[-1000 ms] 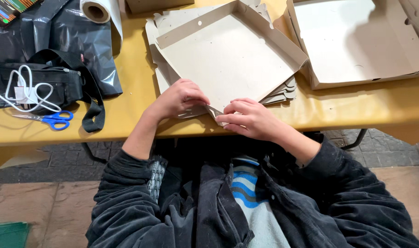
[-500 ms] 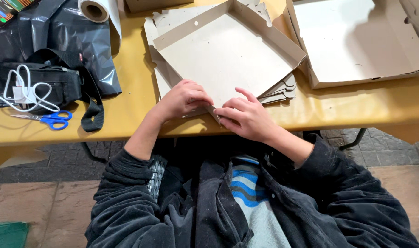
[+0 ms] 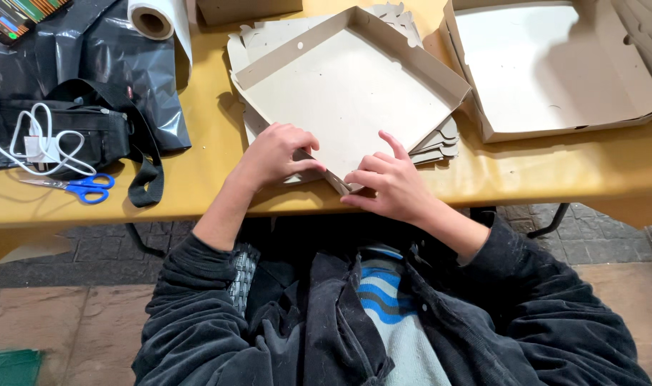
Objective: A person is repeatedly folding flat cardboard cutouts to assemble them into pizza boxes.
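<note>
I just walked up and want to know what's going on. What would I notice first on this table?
First you'd see two bare hands, the left hand and the right hand, pinching the near corner of a half-folded grey cardboard box at the yellow table's front edge. A finished open box sits at the far right. On the left lie blue-handled scissors beside a black pouch with a white cable.

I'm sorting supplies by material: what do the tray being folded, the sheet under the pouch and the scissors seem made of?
Tray: grey-brown cardboard, matt, with creased walls, pinched at its near corner by the left hand and right hand. Sheet: probably thin black plastic, glossy and wrinkled. Scissors: blue handles, likely plastic; blades look metal.
</note>
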